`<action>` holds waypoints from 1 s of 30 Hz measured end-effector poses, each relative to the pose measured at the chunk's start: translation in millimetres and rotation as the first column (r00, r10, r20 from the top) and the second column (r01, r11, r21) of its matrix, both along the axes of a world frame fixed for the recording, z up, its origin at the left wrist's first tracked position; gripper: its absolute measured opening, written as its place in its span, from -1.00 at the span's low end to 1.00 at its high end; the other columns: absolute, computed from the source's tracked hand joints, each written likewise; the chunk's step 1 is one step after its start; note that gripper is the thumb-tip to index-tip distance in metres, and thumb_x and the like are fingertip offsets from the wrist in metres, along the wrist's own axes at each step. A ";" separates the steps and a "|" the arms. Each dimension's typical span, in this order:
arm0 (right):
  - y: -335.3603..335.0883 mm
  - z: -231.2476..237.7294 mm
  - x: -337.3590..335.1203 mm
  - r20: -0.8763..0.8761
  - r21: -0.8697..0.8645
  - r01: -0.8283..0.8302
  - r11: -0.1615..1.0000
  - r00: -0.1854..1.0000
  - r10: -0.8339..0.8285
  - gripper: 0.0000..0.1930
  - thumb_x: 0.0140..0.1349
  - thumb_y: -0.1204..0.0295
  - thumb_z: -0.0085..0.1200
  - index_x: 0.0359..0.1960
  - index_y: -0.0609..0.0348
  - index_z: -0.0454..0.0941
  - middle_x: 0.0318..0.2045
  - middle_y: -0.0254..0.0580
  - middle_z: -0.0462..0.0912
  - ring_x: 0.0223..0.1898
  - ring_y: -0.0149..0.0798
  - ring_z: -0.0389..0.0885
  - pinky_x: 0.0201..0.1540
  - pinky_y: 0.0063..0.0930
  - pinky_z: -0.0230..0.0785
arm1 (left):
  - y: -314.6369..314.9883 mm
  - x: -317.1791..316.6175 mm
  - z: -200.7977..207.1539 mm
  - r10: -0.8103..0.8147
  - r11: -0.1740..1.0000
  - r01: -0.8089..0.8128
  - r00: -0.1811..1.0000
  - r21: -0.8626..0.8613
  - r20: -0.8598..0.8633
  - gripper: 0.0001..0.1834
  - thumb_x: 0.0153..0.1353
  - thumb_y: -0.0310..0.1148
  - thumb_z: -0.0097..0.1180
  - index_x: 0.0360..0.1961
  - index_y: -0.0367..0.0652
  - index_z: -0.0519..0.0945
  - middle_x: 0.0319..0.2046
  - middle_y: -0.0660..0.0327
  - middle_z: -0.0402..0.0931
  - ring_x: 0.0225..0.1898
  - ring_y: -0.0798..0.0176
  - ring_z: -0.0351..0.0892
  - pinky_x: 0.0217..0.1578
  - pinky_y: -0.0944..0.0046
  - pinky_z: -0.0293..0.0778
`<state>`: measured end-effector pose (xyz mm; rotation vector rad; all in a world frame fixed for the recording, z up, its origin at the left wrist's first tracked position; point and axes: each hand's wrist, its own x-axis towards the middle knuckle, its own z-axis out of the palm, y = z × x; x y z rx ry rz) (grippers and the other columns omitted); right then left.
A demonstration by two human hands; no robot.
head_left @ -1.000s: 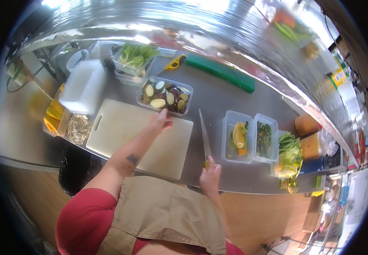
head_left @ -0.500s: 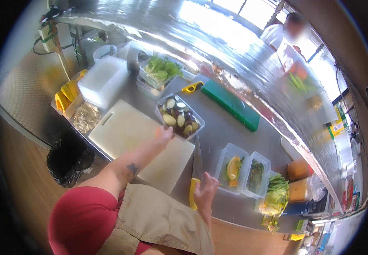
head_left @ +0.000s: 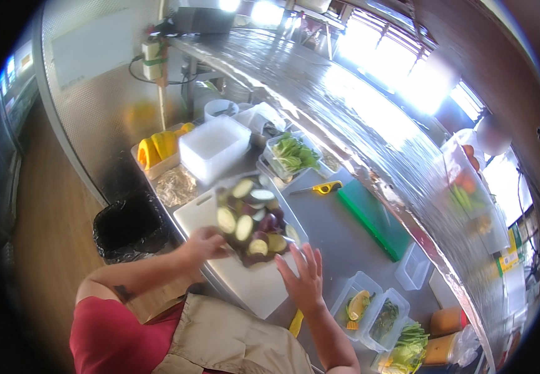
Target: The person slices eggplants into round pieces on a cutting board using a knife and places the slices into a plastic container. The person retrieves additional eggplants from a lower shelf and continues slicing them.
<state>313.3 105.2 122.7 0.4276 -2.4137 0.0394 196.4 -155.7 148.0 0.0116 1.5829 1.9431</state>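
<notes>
A clear plastic container of cut eggplant pieces, dark purple skin and pale flesh, is tilted toward me over the white cutting board. My left hand is closed on its near left edge. At the near right corner, my right hand has its fingers spread; whether they touch the container I cannot tell. Beside the board shows the yellow handle of a knife, its blade hidden from view. The container and eggplant are slightly blurred.
Left of the board stand yellow squash pieces, crumpled clear wrap, white tubs and a black-lined bin. Behind are lettuce, a yellow-handled tool and a green board. A metal shelf overhangs the table.
The eggplant container has come up off the table's far side, leftward and toward me over the board. My right hand has moved from beside the knife handle to the container. The view has turned.
</notes>
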 end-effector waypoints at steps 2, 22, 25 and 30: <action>-25.0 18.4 -28.7 -0.107 -0.031 -0.176 0.984 0.979 0.171 -0.51 0.15 0.40 0.24 0.15 -0.32 0.53 0.27 -0.20 0.35 0.30 -0.05 0.35 0.33 0.05 0.18 | -38.4 6.9 46.9 0.076 0.996 -0.078 0.995 -0.036 -0.060 -0.57 0.39 -0.36 -0.05 0.15 -0.49 0.38 0.07 -0.03 0.48 0.04 0.05 0.58 0.08 0.18 0.58; -183.2 256.5 -170.5 -0.499 0.194 -0.097 0.976 0.847 0.183 -0.39 -0.07 0.52 0.38 0.14 0.07 0.55 -0.01 -0.08 0.38 -0.03 0.00 0.50 0.20 0.14 0.33 | -167.3 -184.6 291.2 -0.162 0.950 -0.089 0.674 -0.298 -0.720 -0.38 0.31 -0.13 0.10 0.25 -0.33 0.35 -0.22 0.16 0.54 -0.19 0.29 0.56 -0.16 0.28 0.57; -177.0 269.7 -185.0 -0.438 0.260 0.114 0.959 0.899 0.012 -0.34 -0.09 0.52 0.38 0.16 0.07 0.51 -0.04 -0.07 0.38 -0.05 0.03 0.46 0.18 0.05 0.36 | -115.2 -240.6 295.2 -0.290 0.931 0.001 0.610 -0.366 -0.737 -0.53 0.31 -0.14 0.07 0.08 -0.28 0.53 -0.25 0.19 0.55 -0.26 0.37 0.56 -0.29 0.36 0.58; -173.8 298.5 -229.4 -0.272 0.183 0.165 0.969 0.956 -0.112 -0.33 -0.05 0.52 0.36 0.20 0.03 0.46 -0.06 -0.05 0.38 -0.04 0.04 0.43 0.05 -0.09 0.38 | -67.7 -324.2 303.1 -0.335 0.940 0.163 0.610 -0.300 -0.718 -0.65 0.37 -0.17 -0.01 -0.13 -0.29 0.55 -0.28 0.18 0.58 -0.51 0.34 0.61 -0.40 0.32 0.68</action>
